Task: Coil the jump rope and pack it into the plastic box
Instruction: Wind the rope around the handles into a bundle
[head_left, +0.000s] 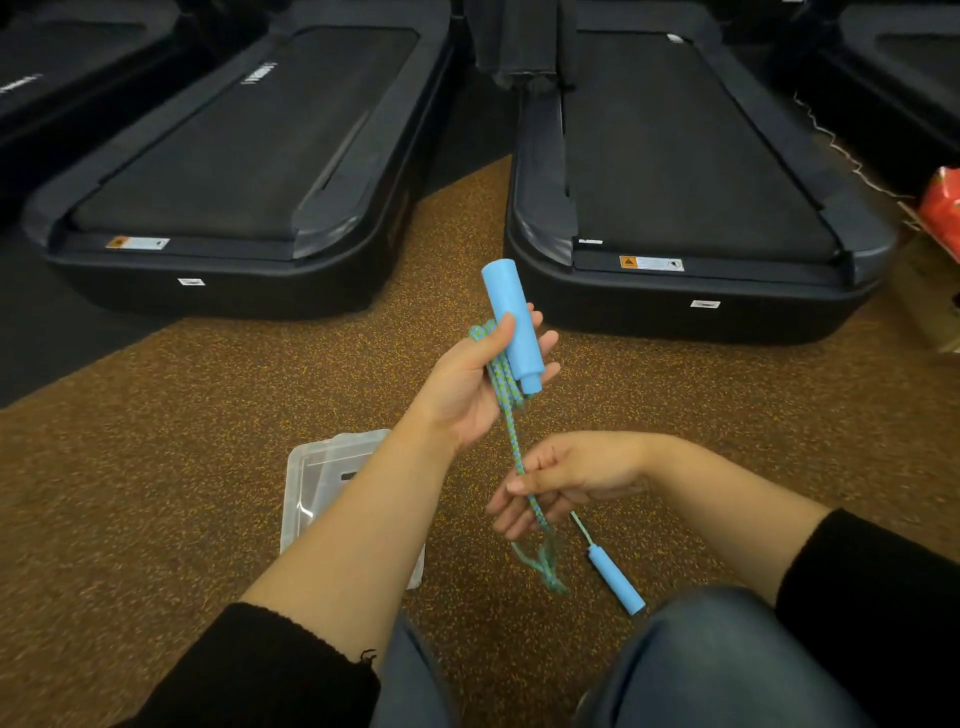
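Blue, the upper handle (511, 322) stands nearly upright in the left hand (480, 376), which I have raised palm-up over the middle of the floor (182, 441). I read that hand as closed round the handle: the thumb presses a few gathered loops of the blue-green rope (514, 441) against its side, and the fingertips show past its far side.

From those loops one strand drops straight to the right hand (566, 478), lower and nearer to me. The right hand holds the strand lightly between thumb and curled fingers. Below it the rope hangs in a loose, knotted loop, and a thin end leads to the lower handle (615, 579), which slants down just beside the right knee (717, 654). I cannot tell whether it touches the floor.

The plastic box (322, 467), clear, lies on the speckled brown floor, partly hidden behind the left forearm. I cannot tell whether its lid is on. No rope is in it.

Two black treadmills (249, 156) stand along the floor's far edge, and a red object (943, 208) shows at the right edge. Both sleeves (270, 670) are black and pushed up.
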